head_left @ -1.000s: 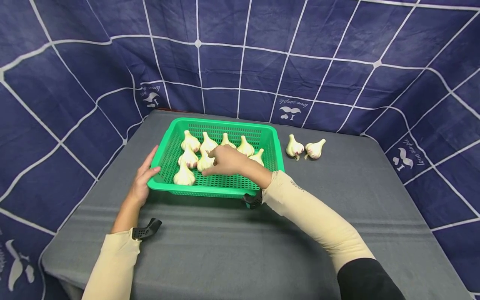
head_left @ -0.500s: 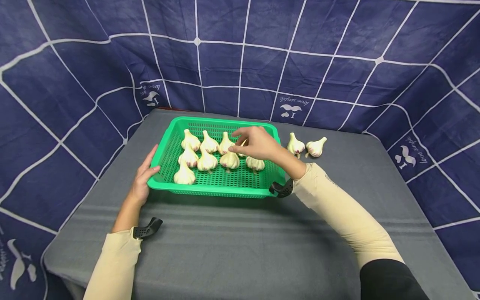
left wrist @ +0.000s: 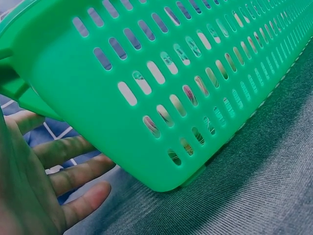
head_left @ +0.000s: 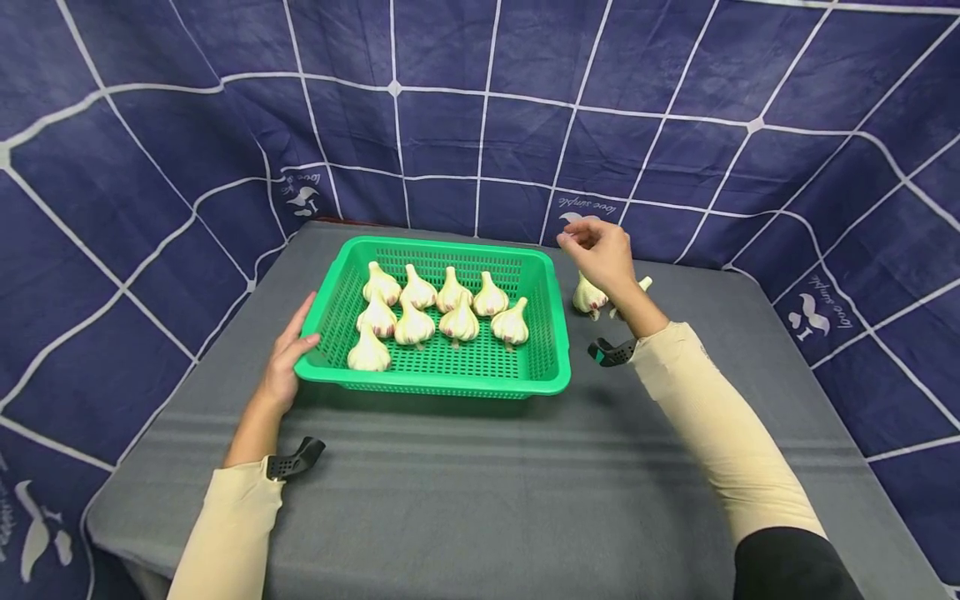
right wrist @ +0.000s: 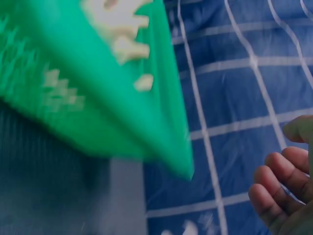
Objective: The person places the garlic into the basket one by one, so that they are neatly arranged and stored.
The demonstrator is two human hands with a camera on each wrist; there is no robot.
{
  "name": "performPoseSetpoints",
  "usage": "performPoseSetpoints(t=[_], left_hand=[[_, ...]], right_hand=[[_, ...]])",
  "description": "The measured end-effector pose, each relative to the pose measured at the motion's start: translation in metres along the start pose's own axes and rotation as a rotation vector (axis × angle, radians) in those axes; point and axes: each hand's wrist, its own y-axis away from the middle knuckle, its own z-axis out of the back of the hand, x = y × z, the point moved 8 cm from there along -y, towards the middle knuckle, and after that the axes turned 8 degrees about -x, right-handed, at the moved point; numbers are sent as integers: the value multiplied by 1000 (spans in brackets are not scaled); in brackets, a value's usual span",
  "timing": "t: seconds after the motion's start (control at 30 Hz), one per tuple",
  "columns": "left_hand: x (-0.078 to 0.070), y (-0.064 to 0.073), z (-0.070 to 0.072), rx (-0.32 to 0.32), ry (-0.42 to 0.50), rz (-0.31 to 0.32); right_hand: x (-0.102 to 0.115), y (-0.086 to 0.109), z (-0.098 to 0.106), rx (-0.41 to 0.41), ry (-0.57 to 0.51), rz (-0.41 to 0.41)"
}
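Note:
A green perforated plastic basket [head_left: 442, 382] stands on the grey table, holding several white garlic bulbs [head_left: 512, 323] with purplish bases and stems mostly upright. My left hand [head_left: 282, 360] is at the basket's left end, the thumb resting on the rim. Its other fingers [left wrist: 78, 176] extend straight outside the basket wall in the left wrist view. Past the right end of the basket, my right hand [head_left: 604, 257] is raised with fingers loosely bent and nothing between them. Below it lies a garlic bulb [head_left: 587, 296]; another bulb [head_left: 645, 283] is mostly hidden behind the hand.
Grey cloth covers the table [head_left: 465, 492]. A dark blue sheet [head_left: 442, 133] with white lines hangs behind it and along both sides. Each wrist carries a black camera mount, such as the left mount [head_left: 296, 460].
My right hand has moved right, from inside the basket out over the two bulbs beside it. A bulb it covered now stands bare in the basket. My left hand stays at the rim.

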Motion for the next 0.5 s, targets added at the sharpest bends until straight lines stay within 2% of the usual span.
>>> performPoseSetpoints(t=[0.17,0.3,0.5], left_hand=[[1,0,0,0,-6,-6],[1,0,2,-3,-4,-8],[1,0,-1,-2,6,-9]], right_hand=[[-50,-1,13,-63,108,-120],[-81,3,18,-95,166,-173],[-127,14,18,-40,252,-288]])
